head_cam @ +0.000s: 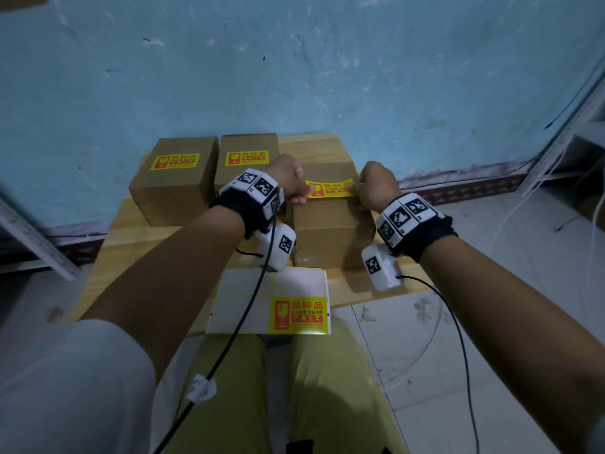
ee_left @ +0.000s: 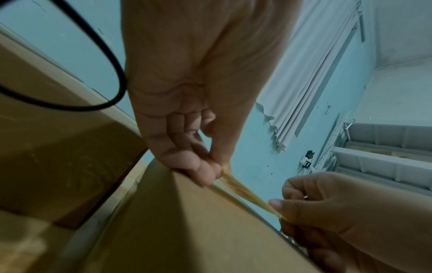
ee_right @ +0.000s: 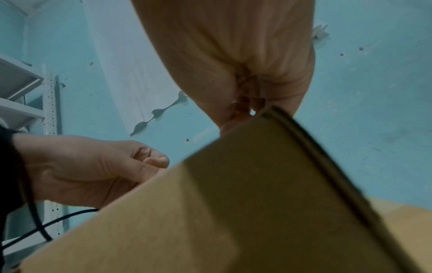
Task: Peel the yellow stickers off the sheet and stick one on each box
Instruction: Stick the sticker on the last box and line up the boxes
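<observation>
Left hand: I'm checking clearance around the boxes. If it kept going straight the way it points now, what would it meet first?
Likely the right hand: the left hand points along the yellow sticker they both pinch over the near box. Depth is unclear.

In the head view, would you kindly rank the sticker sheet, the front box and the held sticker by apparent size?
1. sticker sheet and front box: look alike; sheet is nearer the camera, so unranked.
2. held sticker: clearly smallest.

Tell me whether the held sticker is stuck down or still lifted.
Cannot tell: both hands pinch the sticker stretched flat at the box top.
</observation>
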